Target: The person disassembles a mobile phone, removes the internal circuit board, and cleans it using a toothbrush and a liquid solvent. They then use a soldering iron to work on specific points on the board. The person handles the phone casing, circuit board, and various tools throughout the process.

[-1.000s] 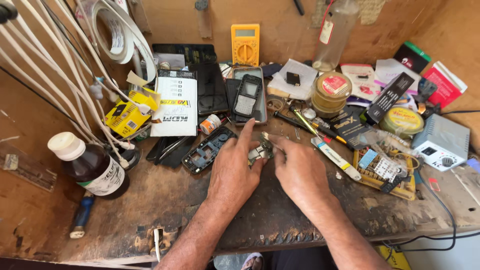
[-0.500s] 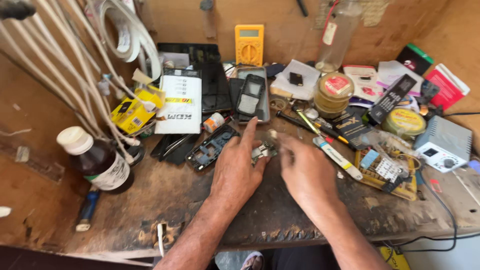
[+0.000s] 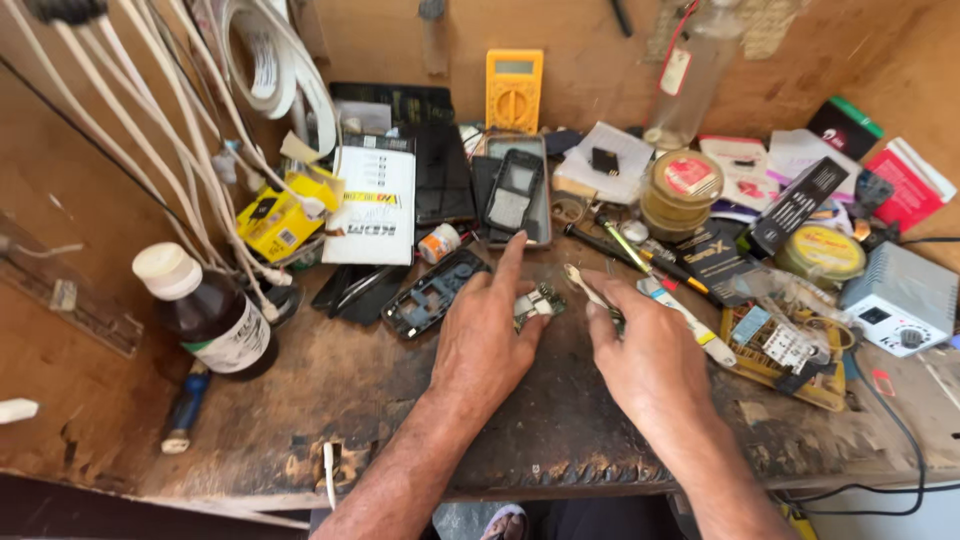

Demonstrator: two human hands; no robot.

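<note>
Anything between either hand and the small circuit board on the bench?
Nothing visible. The left hand already pins the small circuit board with thumb and fingers. The right hand holds a thin pale tool whose tip sits just right of the board, with bare bench beneath.

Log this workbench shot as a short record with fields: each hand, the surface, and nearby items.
left hand: fingers pinning a small green circuit board
right hand: holding a thin pale brush-like tool beside the board
surface: worn wooden bench
left of hands: open phone frame, brown bottle
behind: yellow multimeter
</note>
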